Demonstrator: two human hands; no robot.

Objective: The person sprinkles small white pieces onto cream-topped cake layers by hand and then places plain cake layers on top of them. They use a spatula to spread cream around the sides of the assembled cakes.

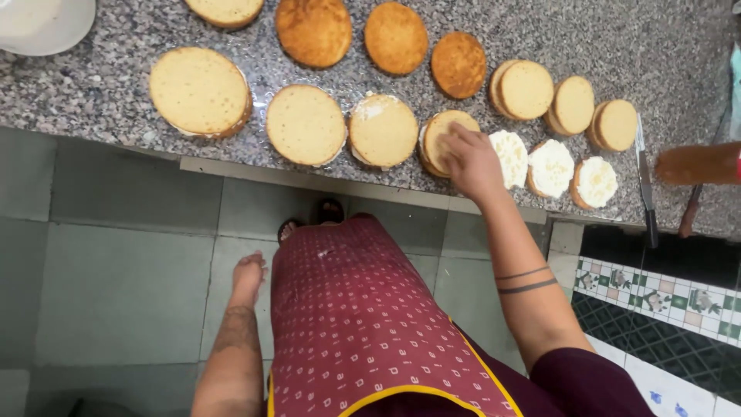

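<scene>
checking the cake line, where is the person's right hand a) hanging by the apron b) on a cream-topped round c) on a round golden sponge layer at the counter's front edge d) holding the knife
c: the right hand rests on the round golden sponge cake layer in the front row of the speckled granite counter, while the left hand hangs beside the maroon patterned apron.

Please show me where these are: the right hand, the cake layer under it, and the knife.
right hand (471, 161), head view, back of the hand.
cake layer (437, 133), head view, its bare top left of the fingers.
knife (644, 176), head view, middle of the blade.
</scene>
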